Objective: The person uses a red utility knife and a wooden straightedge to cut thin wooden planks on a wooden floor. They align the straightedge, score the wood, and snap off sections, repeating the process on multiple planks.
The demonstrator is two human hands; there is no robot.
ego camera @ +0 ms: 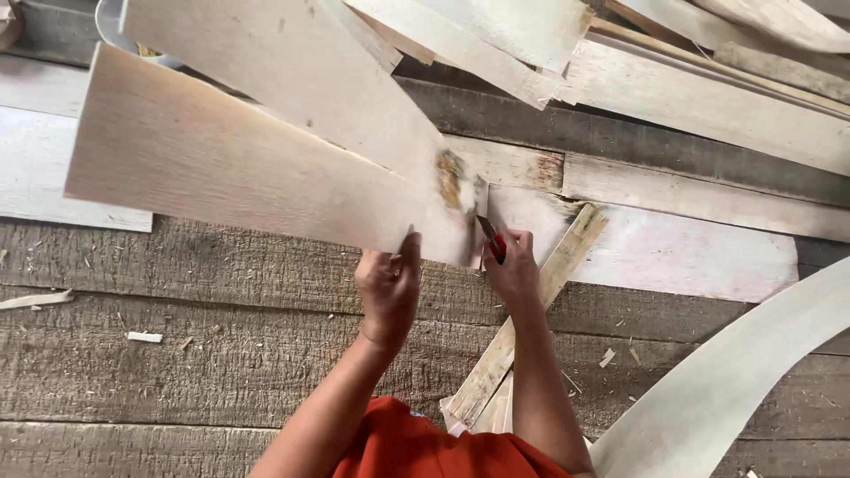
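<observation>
Veneer sheet [248,168], pale and thin, was held lifted above the plank surface [177,354], extending toward ten o'clock. Left hand [390,288] pinched its lower edge. Right hand [512,265], at three o'clock, was clenched around a red-handled knife [491,239], blade touching the sheet's end.

Scrap wood and boards around the work spot

Under the hands we see a rough grey plank floor [177,372] strewn with small wood chips [144,337]. Just below the right hand a narrow pale slat [531,310] lies slanted across the planks. Beyond it, to the right, rests a whitish flat board [691,257]. Far above the hands we see a loose pile of thin pale sheets [708,97], overlapping one another. At the lower right, well apart from the hands, a curved pale strip [735,381] bends upward toward the edge.
</observation>
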